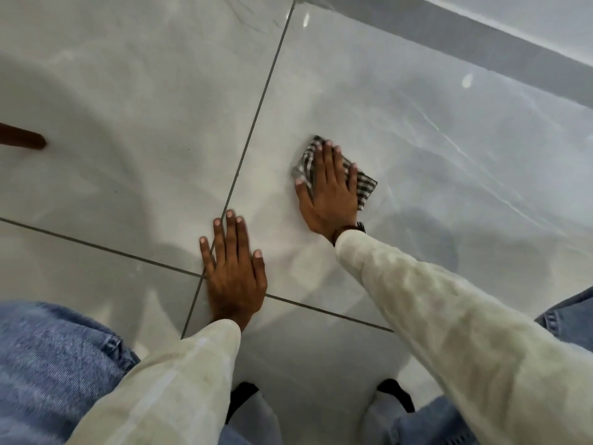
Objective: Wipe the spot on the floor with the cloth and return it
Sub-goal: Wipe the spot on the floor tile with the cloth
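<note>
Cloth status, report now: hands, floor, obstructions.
Right hand flat, pressing striped cloth on floor tile. Left hand flat on tile seam, empty. Nothing blocking the cloth.

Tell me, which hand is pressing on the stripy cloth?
The right hand. It lies flat on the striped cloth, farther out on the tile. The left hand has nothing under it, resting bare on the floor where the dark grout lines cross.

Indoor room, likely a home: glossy grey tiled floor, grey skirting, white wall.
</note>
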